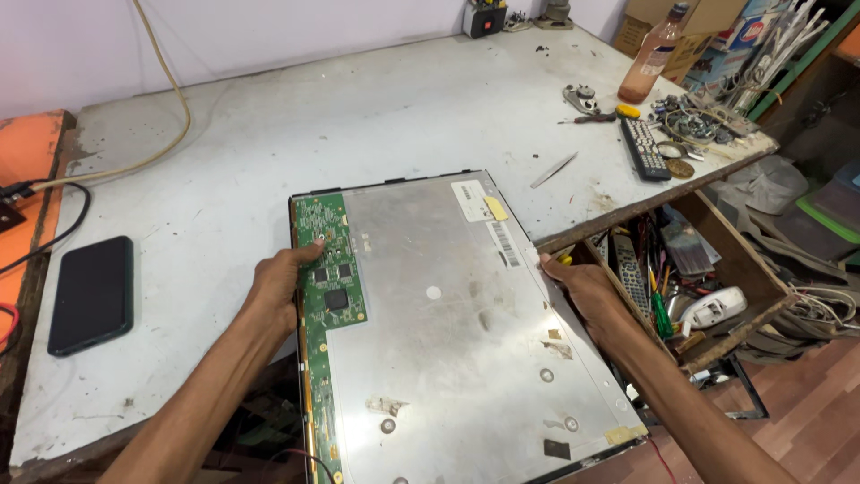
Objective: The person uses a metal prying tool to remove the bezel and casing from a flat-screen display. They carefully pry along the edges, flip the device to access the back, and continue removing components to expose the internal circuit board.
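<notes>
Gripping the panel (448, 332) by both edges, left hand (279, 285) and right hand (573, 282) hold it face-down on the bench (269, 134); board (330, 273) still attached.

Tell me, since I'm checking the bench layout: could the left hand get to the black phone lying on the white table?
Probably yes. The left hand grips the metal-backed display panel, and bare white table lies between it and the black phone, though it must let go first.

Silver-grey panel (466, 341) at centre with a green board (330, 264) on its left edge and a yellow sticker (495, 209). Black phone (91, 293) at left. Worktop (313, 116) dirty white. Orange surface (27, 152) at far left.
</notes>
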